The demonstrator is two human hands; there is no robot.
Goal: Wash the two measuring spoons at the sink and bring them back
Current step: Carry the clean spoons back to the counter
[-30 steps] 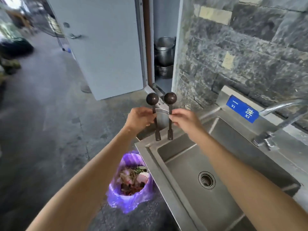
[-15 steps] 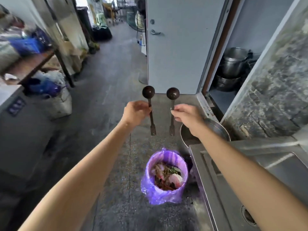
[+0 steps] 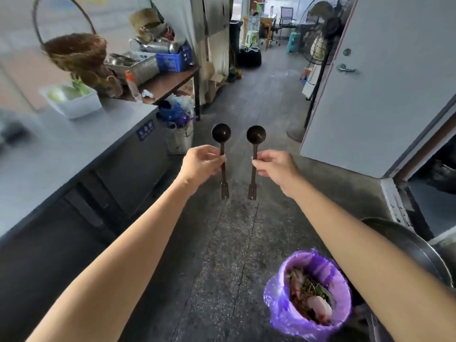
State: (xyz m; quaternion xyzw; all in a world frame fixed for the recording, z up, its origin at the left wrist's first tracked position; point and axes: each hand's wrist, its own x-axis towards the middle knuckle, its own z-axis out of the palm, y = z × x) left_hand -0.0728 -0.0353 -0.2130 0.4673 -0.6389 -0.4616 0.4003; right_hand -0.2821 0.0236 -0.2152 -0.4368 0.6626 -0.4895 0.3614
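Left hand (image 3: 201,164): pinching the left measuring spoon (image 3: 222,154) mid-handle, bowl rising at 12 o'clock, handle end hanging at 6.
Right hand (image 3: 277,166): pinching the right measuring spoon (image 3: 254,154) likewise, upright, apart from its twin.

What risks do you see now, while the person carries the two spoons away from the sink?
1. Each hand, left hand and right hand, only pinches a thin handle, so the left spoon or right spoon may slip and fall on the dirty floor.
2. The purple-lined waste bin stands close to the walking path; a foot might knock it.
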